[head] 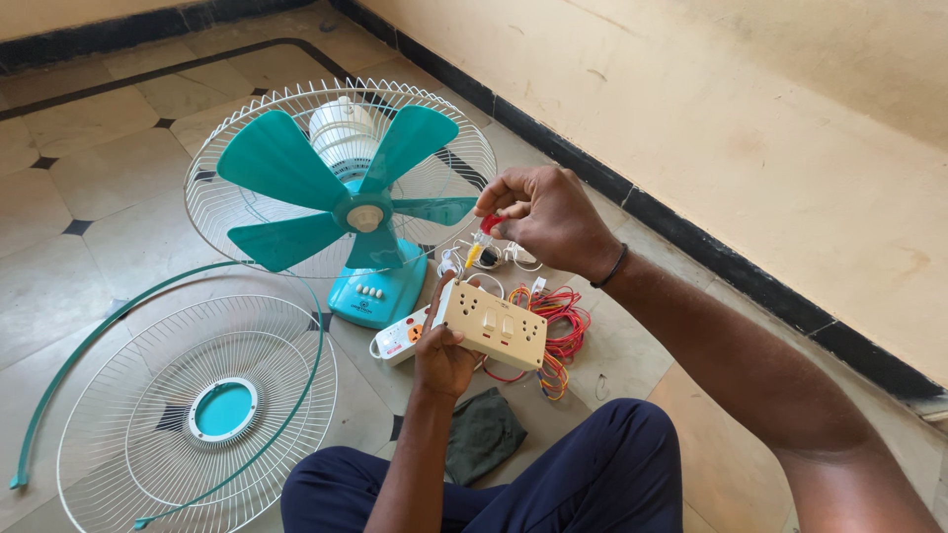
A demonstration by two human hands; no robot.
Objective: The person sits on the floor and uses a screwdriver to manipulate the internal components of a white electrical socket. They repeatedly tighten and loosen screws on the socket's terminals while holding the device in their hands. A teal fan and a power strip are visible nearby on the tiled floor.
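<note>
Down on the tiled floor (89, 227), the left hand (441, 350) has its grip clamped on the near end of a cream switch box (492, 324), holding it up above the person's lap. Above it, the right hand (548, 217) pinches a small red-handled tool (489, 223) between thumb and fingertips, grip closed on it, the tip pointing down toward the box. Red and yellow wires (559, 331) lie bunched just behind the box. A white extension board (397, 340) sits just beside it, touching the teal fan (346, 192), whose front grille (188, 415) lies flat nearby with a teal rim ring (128, 306) looped around it. A dark cloth (482, 434) rests by the knee
</note>
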